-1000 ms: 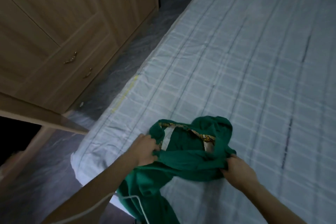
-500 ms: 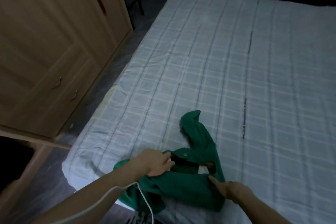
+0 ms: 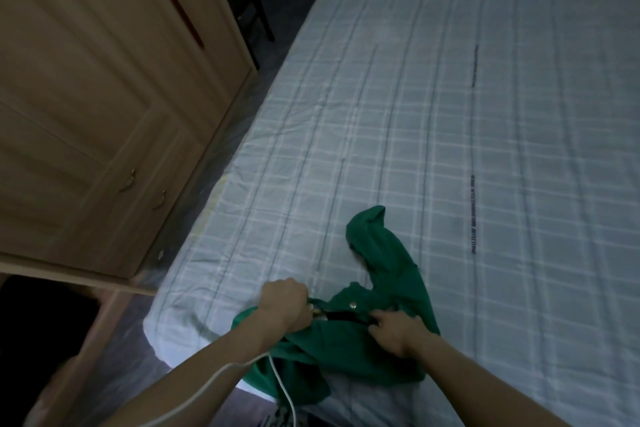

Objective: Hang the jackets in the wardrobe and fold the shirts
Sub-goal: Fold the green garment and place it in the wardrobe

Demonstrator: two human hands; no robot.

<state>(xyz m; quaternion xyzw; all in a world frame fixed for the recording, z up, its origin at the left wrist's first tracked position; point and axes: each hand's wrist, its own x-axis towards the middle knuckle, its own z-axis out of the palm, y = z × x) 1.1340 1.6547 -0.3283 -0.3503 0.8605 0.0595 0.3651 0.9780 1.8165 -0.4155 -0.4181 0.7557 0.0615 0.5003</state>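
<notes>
Green jacket (image 3: 388, 340) pinched by left hand (image 3: 285, 305) and right hand (image 3: 398, 331) — hem cut off below.

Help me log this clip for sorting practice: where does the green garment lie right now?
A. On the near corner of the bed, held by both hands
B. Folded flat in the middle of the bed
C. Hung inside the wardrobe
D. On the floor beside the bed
A: the green garment lies crumpled on the bed near its near corner, with the left hand and right hand both gripping its edge.
</notes>
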